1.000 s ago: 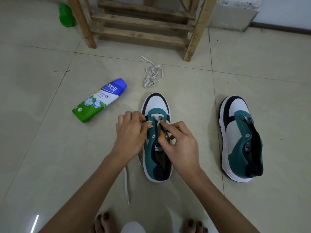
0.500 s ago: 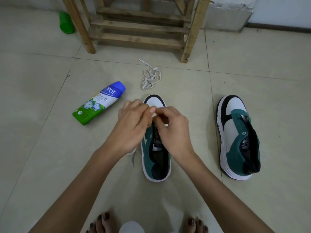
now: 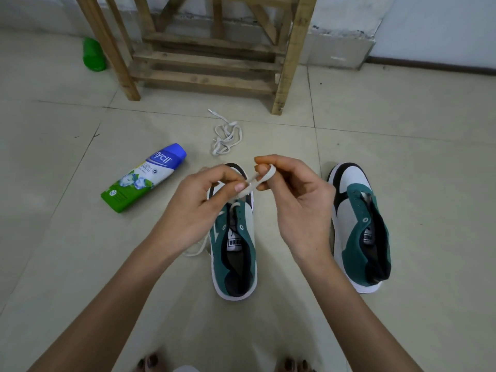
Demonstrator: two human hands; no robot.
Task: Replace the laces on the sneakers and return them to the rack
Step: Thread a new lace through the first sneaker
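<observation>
With left hand (image 3: 198,208) and right hand (image 3: 298,200) both pinching the flat white lace (image 3: 257,181) above the toe of the teal-and-white sneaker (image 3: 236,253), it probably wants drawing flat, ends even.

The floor (image 3: 67,264) is being covered by large, pale, glossy tiles, crossed by thin dark grout lines (image 3: 311,98). A wooden rack (image 3: 204,60) is being carried at the floor's far edge, against a white wall (image 3: 442,25). A dark skirting strip (image 3: 429,66) is being shown along the wall's foot at the far right. Soft light is being reflected off the tiles.
</observation>
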